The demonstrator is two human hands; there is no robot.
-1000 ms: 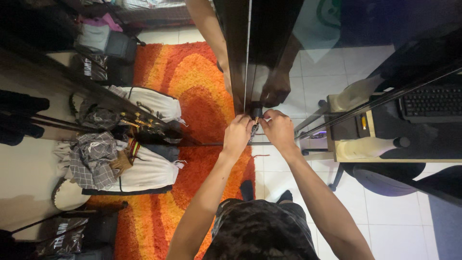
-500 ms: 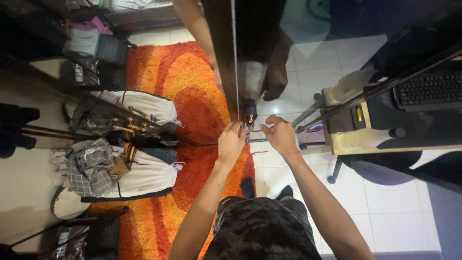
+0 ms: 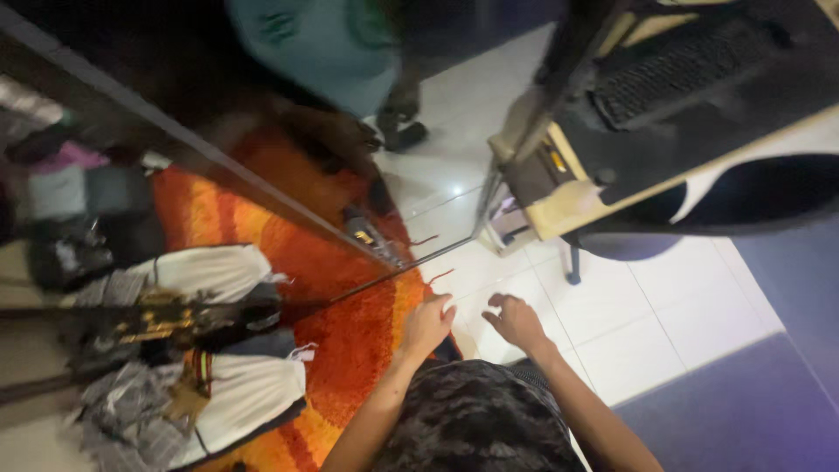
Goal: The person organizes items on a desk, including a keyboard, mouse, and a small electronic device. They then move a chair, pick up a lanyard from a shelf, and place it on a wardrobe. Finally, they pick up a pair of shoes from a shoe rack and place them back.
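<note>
The picture is motion-blurred and tilted. My left hand (image 3: 426, 325) and my right hand (image 3: 517, 322) hover low over the floor, close together, fingers loosely apart, with nothing visible in either. Both are a short way below the bottom edge of a tall mirrored door (image 3: 262, 197). A small dark fitting (image 3: 367, 232) sits on that edge, and a thin reddish thread (image 3: 441, 276) hangs just above my left fingertips. My hands touch neither the fitting nor the thread.
An orange shaggy rug (image 3: 350, 341) lies under the door. A white bag with checked cloth (image 3: 218, 393) sits at the left. A desk with a keyboard (image 3: 664, 79) and a dark chair (image 3: 699, 210) stand at the right, on white tiles (image 3: 647, 323).
Both hands have let go of the fitting on the mirror's edge and dropped back toward my body. The view has swung and tilted, and the hands are now apart from the door.
</note>
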